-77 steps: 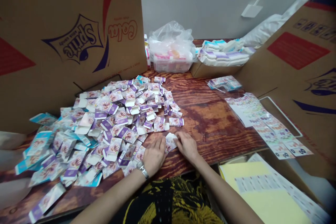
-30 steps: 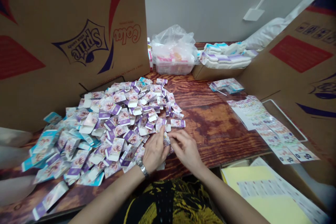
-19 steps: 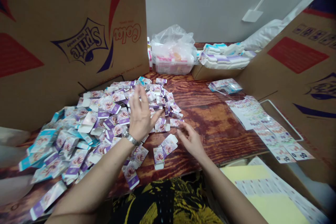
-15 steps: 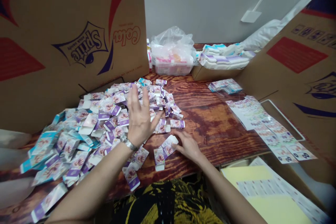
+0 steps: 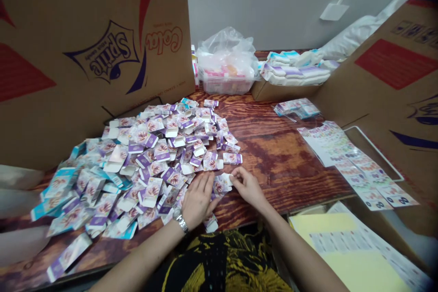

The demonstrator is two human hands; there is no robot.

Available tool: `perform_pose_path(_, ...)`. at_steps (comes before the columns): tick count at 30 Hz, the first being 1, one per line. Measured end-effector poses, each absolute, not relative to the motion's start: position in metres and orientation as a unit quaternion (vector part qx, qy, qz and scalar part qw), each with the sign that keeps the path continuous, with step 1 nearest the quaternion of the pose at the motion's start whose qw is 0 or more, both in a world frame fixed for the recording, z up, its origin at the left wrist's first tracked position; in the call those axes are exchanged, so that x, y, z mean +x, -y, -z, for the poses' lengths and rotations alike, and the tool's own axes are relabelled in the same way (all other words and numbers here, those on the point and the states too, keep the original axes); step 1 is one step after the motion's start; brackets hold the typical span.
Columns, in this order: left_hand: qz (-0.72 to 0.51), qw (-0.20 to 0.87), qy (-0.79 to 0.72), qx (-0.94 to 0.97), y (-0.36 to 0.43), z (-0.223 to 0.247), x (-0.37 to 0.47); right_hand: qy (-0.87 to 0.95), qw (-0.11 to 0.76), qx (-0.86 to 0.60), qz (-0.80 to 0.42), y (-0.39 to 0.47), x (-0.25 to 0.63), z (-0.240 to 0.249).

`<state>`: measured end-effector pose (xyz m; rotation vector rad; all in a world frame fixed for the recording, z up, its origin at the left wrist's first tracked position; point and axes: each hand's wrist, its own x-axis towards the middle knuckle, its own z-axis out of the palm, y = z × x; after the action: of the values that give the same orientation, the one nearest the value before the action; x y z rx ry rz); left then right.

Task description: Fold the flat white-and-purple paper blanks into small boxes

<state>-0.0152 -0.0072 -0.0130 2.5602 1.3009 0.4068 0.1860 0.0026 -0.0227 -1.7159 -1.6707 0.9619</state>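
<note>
Small printed cardboard boxes (image 5: 150, 191), white with purple or turquoise panels, lie in a loose heap on the left half of the table. My left hand (image 5: 197, 201), with a metal watch on its wrist, lies palm down at the heap's near right edge, fingers stretched out. Its fingertips and thumb are beside a small box (image 5: 221, 184). On that box's right end, my right hand (image 5: 249, 188) pinches the white flap between thumb and fingers. Another small box (image 5: 211, 223) lies nearer me, partly covered by my left hand.
Large printed cartons stand at the left (image 5: 102, 54) and right (image 5: 386, 82). A bagged plastic tub (image 5: 227, 83) and a carton of white packs (image 5: 294, 75) are at the back. Sticker sheets (image 5: 356, 166) lie on the right, above yellow sheets (image 5: 356, 260).
My left hand has come down from above the heap toward me, to beside the small box. My right hand has shifted slightly and now pinches the box's flap.
</note>
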Motion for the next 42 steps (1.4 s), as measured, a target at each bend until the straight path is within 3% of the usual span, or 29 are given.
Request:
perform_pose_path(5,-0.18,0.13,-0.44,0.87,-0.003,0.007,-0.002,0.577,0.37,-0.565,-0.46,-0.004,0.175,0.001)
perform_pose_path(12,-0.229,0.218,-0.417,0.852,-0.005,0.005,-0.008,0.661,0.322,-0.586,-0.34,-0.002,0.169,-0.027)
perform_pose_path(19,-0.31,0.26,-0.482,0.777,-0.005,-0.009,-0.009,0.731,0.368,-0.534,-0.215,0.011,0.159,-0.031)
perform_pose_path(31,-0.304,0.194,-0.425,0.831,-0.005,-0.01,-0.01,0.55,0.43,-0.534,-0.477,0.003,0.154,-0.041)
perform_pose_path(42,-0.281,0.187,-0.458,0.822,-0.003,-0.008,-0.002,0.701,0.384,-0.546,-0.252,0.021,0.135,-0.047)
